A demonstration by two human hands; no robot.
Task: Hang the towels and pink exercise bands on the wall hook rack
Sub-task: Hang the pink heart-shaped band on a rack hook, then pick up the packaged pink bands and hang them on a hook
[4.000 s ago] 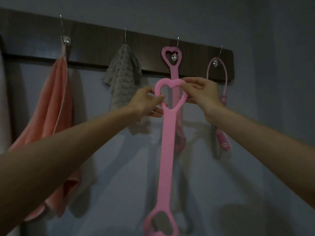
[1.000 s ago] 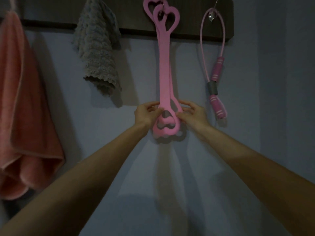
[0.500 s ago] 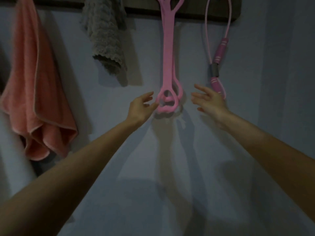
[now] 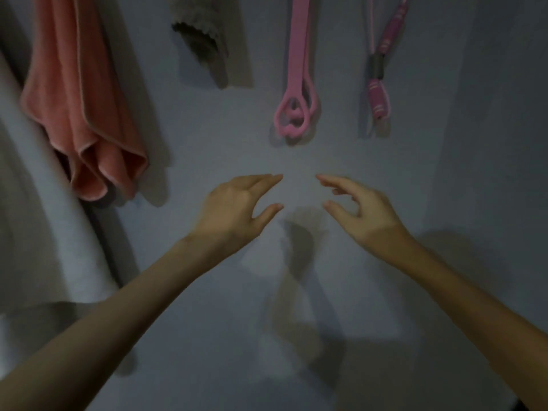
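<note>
Two flat pink exercise bands (image 4: 297, 69) with heart-shaped ends hang together down the wall, top centre. To their right hangs a thin pink band with padded striped grips (image 4: 381, 66). A salmon towel (image 4: 80, 114) hangs at the left, and the lower edge of a grey towel (image 4: 201, 34) shows at the top. The hook rack is out of view above. My left hand (image 4: 237, 207) and my right hand (image 4: 360, 209) are below the bands, apart from them, fingers relaxed and spread, holding nothing.
The grey-blue wall (image 4: 296, 292) fills the view behind my arms and carries their shadows. A pale fabric or edge (image 4: 35, 232) runs down the far left side.
Both hands let go of the heart ends of the pink bands and dropped lower, away from them. The view tilted down, so the rack left the frame.
</note>
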